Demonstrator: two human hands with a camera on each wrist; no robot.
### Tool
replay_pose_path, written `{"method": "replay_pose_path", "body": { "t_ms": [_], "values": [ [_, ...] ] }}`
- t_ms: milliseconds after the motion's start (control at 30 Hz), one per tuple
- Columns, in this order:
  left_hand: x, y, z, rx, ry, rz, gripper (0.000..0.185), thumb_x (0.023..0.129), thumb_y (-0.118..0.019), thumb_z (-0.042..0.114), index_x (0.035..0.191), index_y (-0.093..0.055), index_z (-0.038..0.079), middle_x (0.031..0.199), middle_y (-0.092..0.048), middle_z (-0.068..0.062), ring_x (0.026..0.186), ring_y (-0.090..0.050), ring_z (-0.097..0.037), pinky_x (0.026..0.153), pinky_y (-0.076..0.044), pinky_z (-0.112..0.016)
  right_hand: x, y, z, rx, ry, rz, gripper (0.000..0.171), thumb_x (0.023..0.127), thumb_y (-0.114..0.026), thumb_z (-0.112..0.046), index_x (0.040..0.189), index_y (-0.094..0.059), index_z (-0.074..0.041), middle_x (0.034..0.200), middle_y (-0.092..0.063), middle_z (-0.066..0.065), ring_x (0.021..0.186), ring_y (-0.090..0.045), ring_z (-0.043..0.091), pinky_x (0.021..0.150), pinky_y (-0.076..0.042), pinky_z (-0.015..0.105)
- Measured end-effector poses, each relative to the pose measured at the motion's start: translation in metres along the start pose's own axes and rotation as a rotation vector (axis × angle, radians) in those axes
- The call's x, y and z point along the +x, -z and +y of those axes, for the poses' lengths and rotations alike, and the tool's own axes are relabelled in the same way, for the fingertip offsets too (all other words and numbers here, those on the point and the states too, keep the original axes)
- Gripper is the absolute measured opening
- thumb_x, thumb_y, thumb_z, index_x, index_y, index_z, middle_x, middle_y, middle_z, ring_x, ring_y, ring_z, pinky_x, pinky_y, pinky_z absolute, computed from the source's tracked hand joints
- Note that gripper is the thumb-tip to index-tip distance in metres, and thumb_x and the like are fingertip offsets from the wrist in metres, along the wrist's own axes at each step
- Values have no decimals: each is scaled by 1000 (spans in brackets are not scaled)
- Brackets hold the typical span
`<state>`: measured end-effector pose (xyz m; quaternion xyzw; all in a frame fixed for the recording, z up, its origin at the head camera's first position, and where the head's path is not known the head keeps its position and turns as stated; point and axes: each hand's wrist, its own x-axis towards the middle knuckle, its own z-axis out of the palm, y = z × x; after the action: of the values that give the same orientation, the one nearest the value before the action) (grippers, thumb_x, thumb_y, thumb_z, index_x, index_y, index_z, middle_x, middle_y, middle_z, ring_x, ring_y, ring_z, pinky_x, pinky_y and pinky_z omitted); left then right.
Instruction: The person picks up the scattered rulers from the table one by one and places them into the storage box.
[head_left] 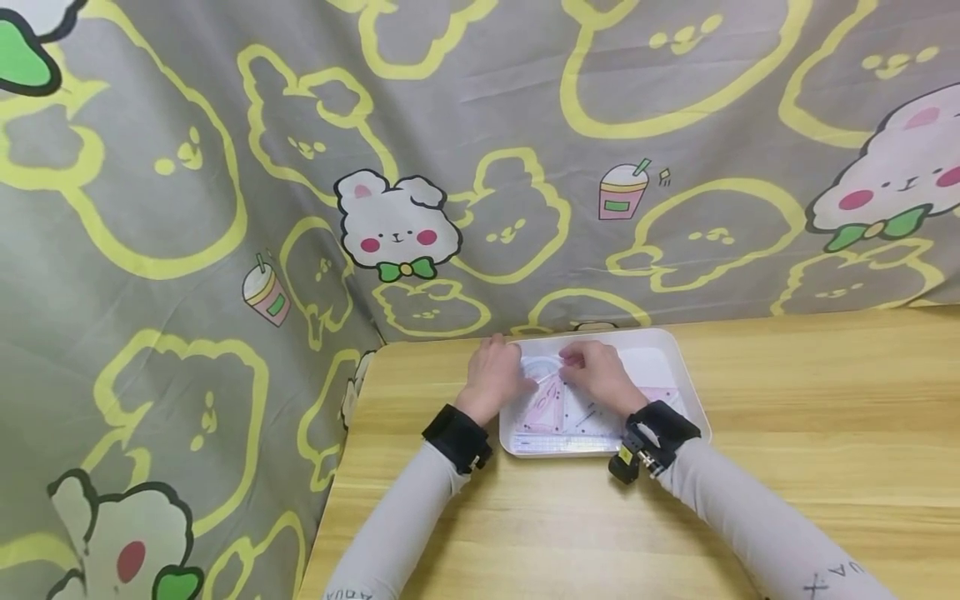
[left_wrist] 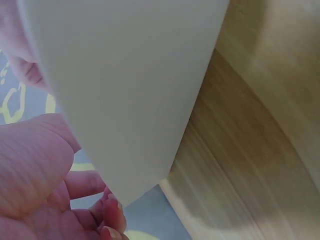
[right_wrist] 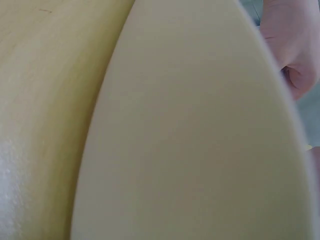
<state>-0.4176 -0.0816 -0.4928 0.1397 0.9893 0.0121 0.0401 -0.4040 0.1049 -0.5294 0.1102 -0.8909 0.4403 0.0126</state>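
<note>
A white tray (head_left: 647,365) lies on the wooden table and holds flat drawing tools. Among them are a clear protractor (head_left: 542,365) at the back left, a pink-marked set square (head_left: 542,410) and a clear ruler (head_left: 558,444) along the front. My left hand (head_left: 491,377) grips the tray's back left corner, fingers outside and thumb reaching inward; its curled fingertips show by the white wall in the left wrist view. With its fingertips, my right hand (head_left: 596,373) pinches the protractor's right side. Tray wall fills most of the right wrist view.
Behind the table (head_left: 817,392) and down its left side hangs a grey curtain (head_left: 517,100) with yellow outlines and rabbit prints. Black straps with cameras (head_left: 457,437) sit on both wrists. More pink-printed sheet (head_left: 663,398) lies at the tray's right.
</note>
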Motion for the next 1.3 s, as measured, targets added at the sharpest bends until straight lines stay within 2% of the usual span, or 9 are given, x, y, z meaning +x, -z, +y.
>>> {"method": "replay_pose_path", "body": {
  "t_ms": [167,333,500,667,800,900,1133,1200,1300],
  "values": [
    [-4,0,3,-24,0,15,61,84,-86,52,121,-71,5,114,-62,-11,107,-57,-26,85,-51,-37,-5,2,-3,30,12,-42,37,93,-68,2,129,-65,10,118,-71,28,105,-70,40,95,-56,53],
    [-5,1,7,-14,-5,48,63,85,-85,52,123,-71,4,111,-63,-11,106,-59,-26,83,-53,-37,-9,5,-3,43,82,-96,41,97,-62,3,137,-59,11,136,-63,32,120,-64,48,105,-49,59],
    [-10,-2,7,-7,-3,82,62,85,-85,52,120,-71,3,108,-63,-11,104,-59,-26,83,-53,-37,-18,8,-1,53,105,-89,41,101,-56,0,141,-57,9,143,-58,31,128,-59,50,110,-44,62],
    [-14,-7,10,12,-10,93,71,81,-84,62,120,-71,4,111,-65,-12,105,-60,-26,84,-52,-38,-35,21,3,57,67,-29,38,105,-53,-3,142,-57,6,143,-58,30,127,-60,50,107,-47,61],
    [-15,-8,11,54,8,95,64,83,-82,55,122,-70,6,114,-65,-12,106,-60,-26,84,-52,-37,-50,32,5,43,56,22,35,105,-56,-5,139,-61,5,139,-62,29,124,-62,48,102,-52,59],
    [-16,-12,8,69,26,101,58,84,-82,51,120,-70,6,111,-66,-11,105,-61,-26,83,-52,-37,-63,38,6,42,65,49,33,104,-59,-4,135,-63,5,134,-64,30,115,-67,46,97,-55,57],
    [-23,-25,-4,50,60,119,48,85,-80,44,111,-72,5,101,-66,-10,98,-63,-26,78,-54,-37,-104,56,10,50,108,117,31,103,-61,-5,133,-65,4,130,-67,29,111,-68,45,92,-56,58],
    [-26,-28,-6,46,56,134,47,86,-80,44,109,-72,5,100,-66,-11,96,-63,-26,76,-54,-38,-119,64,12,29,112,129,31,104,-61,-6,133,-64,3,129,-68,26,110,-68,43,90,-57,54],
    [-32,-26,-3,45,31,169,49,87,-79,46,112,-73,4,101,-68,-12,96,-65,-27,77,-54,-38,-145,79,16,-20,120,148,31,103,-63,-7,132,-65,2,125,-70,23,104,-69,35,85,-58,40]
  ]
}}
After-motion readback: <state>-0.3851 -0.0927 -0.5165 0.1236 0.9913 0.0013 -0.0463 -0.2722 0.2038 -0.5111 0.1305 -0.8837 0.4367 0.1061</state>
